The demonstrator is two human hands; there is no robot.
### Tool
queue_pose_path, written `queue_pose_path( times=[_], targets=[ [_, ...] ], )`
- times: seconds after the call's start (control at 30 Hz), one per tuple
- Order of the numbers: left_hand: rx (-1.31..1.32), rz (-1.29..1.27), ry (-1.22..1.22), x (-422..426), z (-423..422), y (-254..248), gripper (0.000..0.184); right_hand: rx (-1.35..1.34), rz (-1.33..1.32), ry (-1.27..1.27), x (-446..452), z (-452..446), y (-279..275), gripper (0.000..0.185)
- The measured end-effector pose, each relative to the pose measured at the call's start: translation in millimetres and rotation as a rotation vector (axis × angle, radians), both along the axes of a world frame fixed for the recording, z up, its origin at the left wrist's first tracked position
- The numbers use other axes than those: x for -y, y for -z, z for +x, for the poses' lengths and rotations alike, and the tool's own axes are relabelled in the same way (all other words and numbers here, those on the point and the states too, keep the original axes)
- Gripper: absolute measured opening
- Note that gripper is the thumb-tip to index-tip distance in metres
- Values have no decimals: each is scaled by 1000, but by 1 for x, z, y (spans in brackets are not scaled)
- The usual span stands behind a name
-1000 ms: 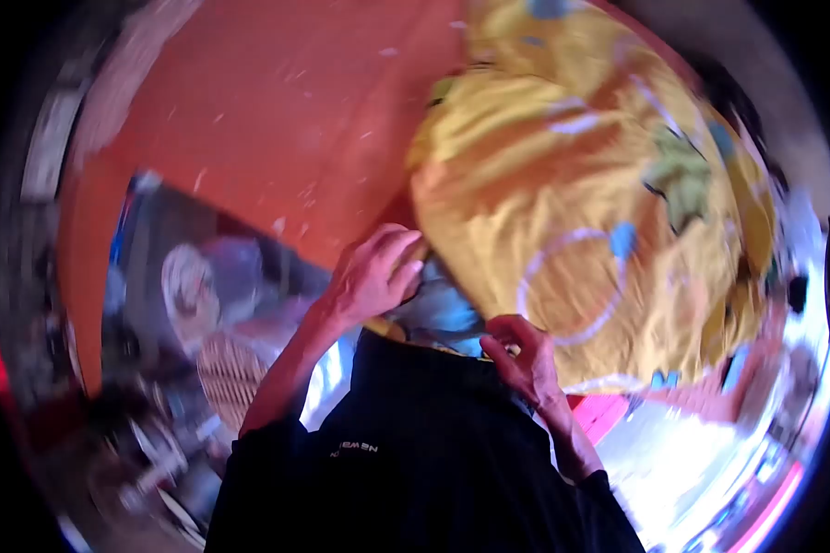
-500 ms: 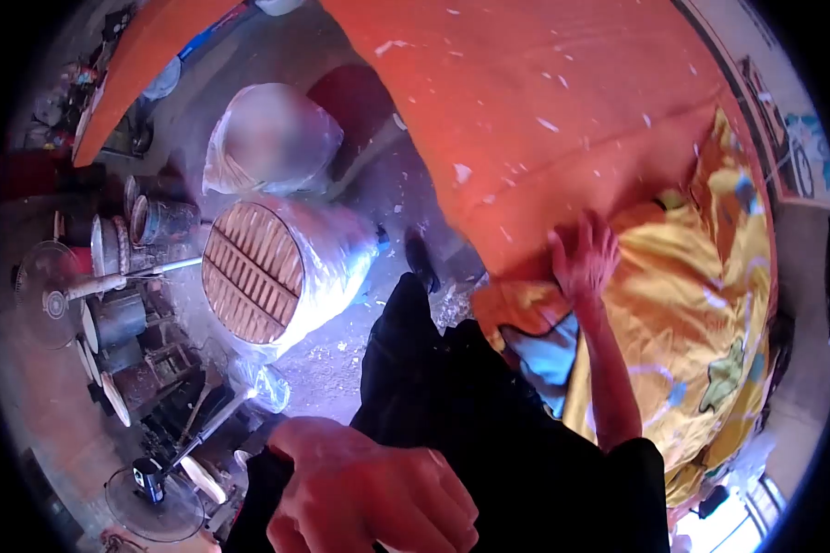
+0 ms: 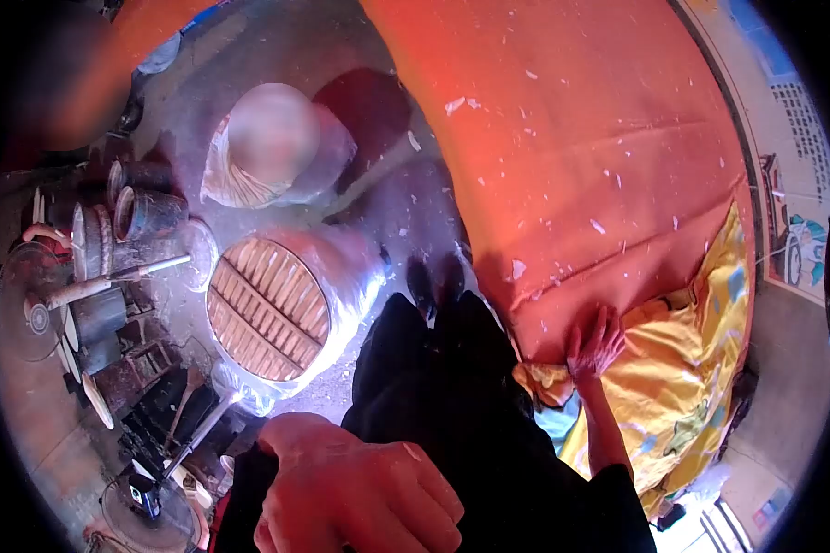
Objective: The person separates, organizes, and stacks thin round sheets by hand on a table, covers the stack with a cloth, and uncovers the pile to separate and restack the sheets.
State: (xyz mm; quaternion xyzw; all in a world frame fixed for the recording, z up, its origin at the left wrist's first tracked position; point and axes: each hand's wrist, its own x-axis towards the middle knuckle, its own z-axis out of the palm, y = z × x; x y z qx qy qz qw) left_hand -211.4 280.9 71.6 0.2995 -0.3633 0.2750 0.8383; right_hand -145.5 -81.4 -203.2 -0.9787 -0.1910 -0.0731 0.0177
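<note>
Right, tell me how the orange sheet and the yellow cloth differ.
The orange sheet is plain, while the yellow cloth is printed with coloured shapes. The sheet lies mostly flat, scattered with pale flecks; the cloth is rumpled. Both are to the person's right.

An orange sheet (image 3: 609,120) covers a broad raised surface on the right, with shallow creases and pale flecks scattered over it. On its near part lies a yellow printed cloth (image 3: 655,396), rumpled, one corner drawn out toward the far right. The grey floor (image 3: 277,51) spreads to the left, with bits of debris on it. There stands a plastic-wrapped bundle topped by a round slatted panel (image 3: 267,309), probably bamboo, with a plastic-covered bundle (image 3: 337,161) beyond. Farther left, metal pots (image 3: 148,214) lie on their sides.
</note>
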Motion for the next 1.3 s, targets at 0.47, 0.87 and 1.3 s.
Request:
queue_pose_path(
  times=[0.47, 0.87, 1.3],
  targets=[
    [-723, 533, 349, -92, 127, 70, 16, -41, 296, 103, -56, 79, -24, 23],
    [-1231, 657, -77, -293, 197, 157, 20, 17, 343, -86, -370, 289, 11, 58],
    [-1298, 693, -215, -467, 340, 180, 36, -7, 249, 174, -422, 302, 17, 68]
  ],
)
